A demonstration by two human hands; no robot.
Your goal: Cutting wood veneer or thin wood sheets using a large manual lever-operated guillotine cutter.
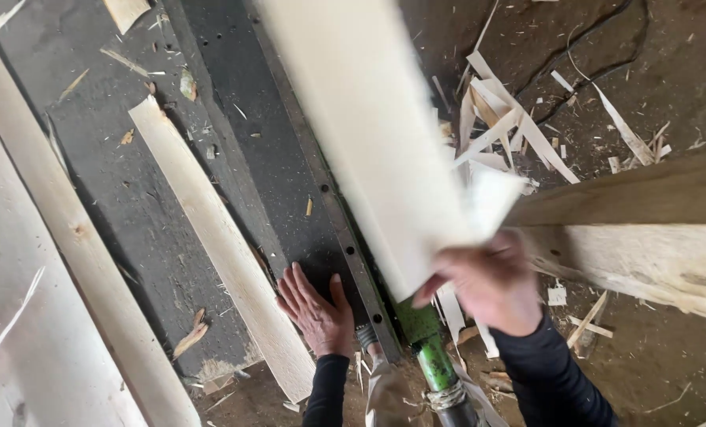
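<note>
My right hand (491,285) grips the near end of a wide pale wooden board (369,119), which runs up and to the left and is blurred with motion. Flat on the dark worktop (274,166) rests my left hand (315,310), fingers spread and holding nothing, right beside a narrower pale board (211,229) that lies diagonally on the same surface. Both arms wear dark sleeves. Just below the wide board's end a green tool part (428,348) shows between my arms.
A metal rail with holes (345,237) runs along the worktop's right edge. A long pale plank (76,229) lies at the left. A thick rough beam (645,229) juts in from the right. Wood offcuts and shavings (511,134) litter the dirt floor.
</note>
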